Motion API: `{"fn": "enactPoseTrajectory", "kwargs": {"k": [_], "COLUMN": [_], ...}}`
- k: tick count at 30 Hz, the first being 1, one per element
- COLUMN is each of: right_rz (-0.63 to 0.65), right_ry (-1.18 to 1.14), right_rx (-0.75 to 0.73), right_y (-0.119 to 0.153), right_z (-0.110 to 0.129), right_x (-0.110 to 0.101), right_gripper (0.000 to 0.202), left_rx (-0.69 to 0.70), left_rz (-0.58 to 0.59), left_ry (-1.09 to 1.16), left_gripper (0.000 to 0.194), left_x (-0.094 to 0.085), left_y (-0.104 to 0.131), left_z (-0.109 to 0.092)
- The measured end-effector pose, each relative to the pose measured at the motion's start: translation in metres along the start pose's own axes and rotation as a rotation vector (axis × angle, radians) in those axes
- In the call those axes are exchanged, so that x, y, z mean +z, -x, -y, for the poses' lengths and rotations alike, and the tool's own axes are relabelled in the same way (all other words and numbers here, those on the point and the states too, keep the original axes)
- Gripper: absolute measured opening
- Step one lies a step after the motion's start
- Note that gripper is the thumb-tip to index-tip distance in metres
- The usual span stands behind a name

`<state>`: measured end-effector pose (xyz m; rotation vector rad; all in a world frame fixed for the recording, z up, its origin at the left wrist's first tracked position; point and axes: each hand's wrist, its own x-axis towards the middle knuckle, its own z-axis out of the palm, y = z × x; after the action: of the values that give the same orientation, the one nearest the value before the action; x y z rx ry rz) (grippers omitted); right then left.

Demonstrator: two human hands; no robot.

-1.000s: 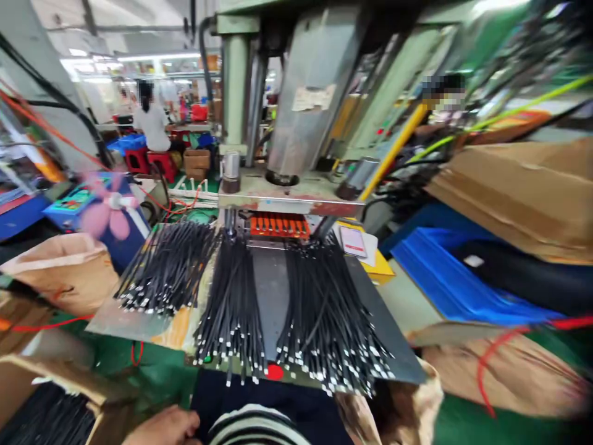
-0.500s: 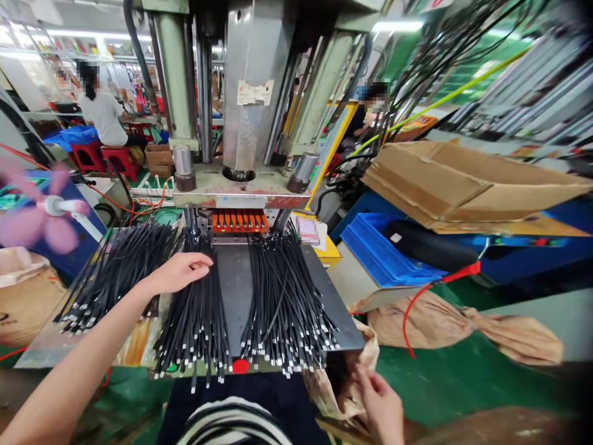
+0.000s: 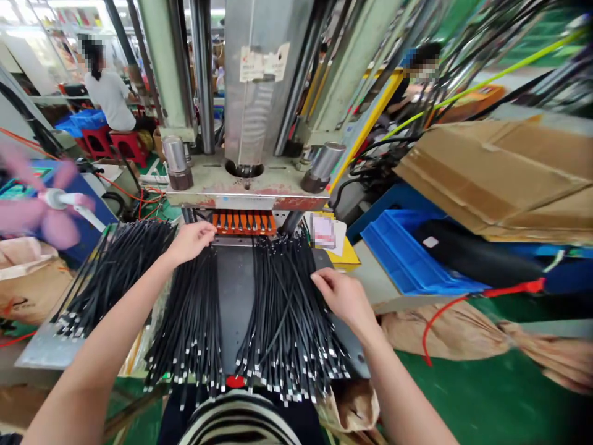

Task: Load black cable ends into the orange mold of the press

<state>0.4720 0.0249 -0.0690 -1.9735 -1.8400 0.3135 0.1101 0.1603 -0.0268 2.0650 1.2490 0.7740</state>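
My left hand (image 3: 191,242) is over the upper end of the middle bundle of black cables (image 3: 194,309), its fingertips pinched together near the press; whatever they may hold is too small to make out. My right hand (image 3: 346,298) hovers at the right edge of another bundle of black cables (image 3: 282,303), thumb and fingers closed, with anything between them hidden. Both bundles have silvery plug ends pointing towards me. Ahead, an orange mould (image 3: 245,222) with several black cable ends in a row sits under the press plate (image 3: 248,185).
A third cable bundle (image 3: 115,266) lies to the left. A pink fan (image 3: 55,199) stands beyond it. On the right are a blue bin (image 3: 398,259), a cardboard box (image 3: 500,167) and a red hose (image 3: 500,289). Below the table's right edge hangs a paper sack (image 3: 354,405). A person (image 3: 109,93) sits far back left.
My right hand has risen from beside the paper sack to the right cable bundle. My left hand has moved forward, closer to the mould. The view has tilted down slightly.
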Motion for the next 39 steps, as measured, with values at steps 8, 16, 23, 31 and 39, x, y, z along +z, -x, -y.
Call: {"fn": "enactPoseTrajectory", "kwargs": {"k": [8,16,23,31,39], "right_rz": [0.294,-0.034,0.103,0.065,0.296], "right_ry": [0.549,0.038,-0.571,-0.875,-0.739], "right_rx": [0.014,-0.108,-0.606,-0.65,-0.595], "right_y": [-0.052,-0.041,-0.015,-0.023,-0.021], "right_z": [0.059,0.043,0.113,0.143,0.154], "right_x": [0.018,0.001,-0.044,-0.031,0.0], "right_gripper": [0.038,0.04,0.039,0.039,0.023], "left_rx": [-0.189,0.044,0.197,0.212,0.027], "left_rz": [0.045,-0.103,-0.053,-0.039,-0.203], "left_ry": [-0.746,-0.041,0.22,0.369,0.452], "left_gripper": [0.017,0.027,0.028,0.026,0.03], "left_x": [0.024,0.0,-0.011,-0.007,0.009], "left_y": [0.034,0.044,0.044,0.031,0.021], "left_z": [0.012,-0.029,-0.133,-0.165,-0.123]}}
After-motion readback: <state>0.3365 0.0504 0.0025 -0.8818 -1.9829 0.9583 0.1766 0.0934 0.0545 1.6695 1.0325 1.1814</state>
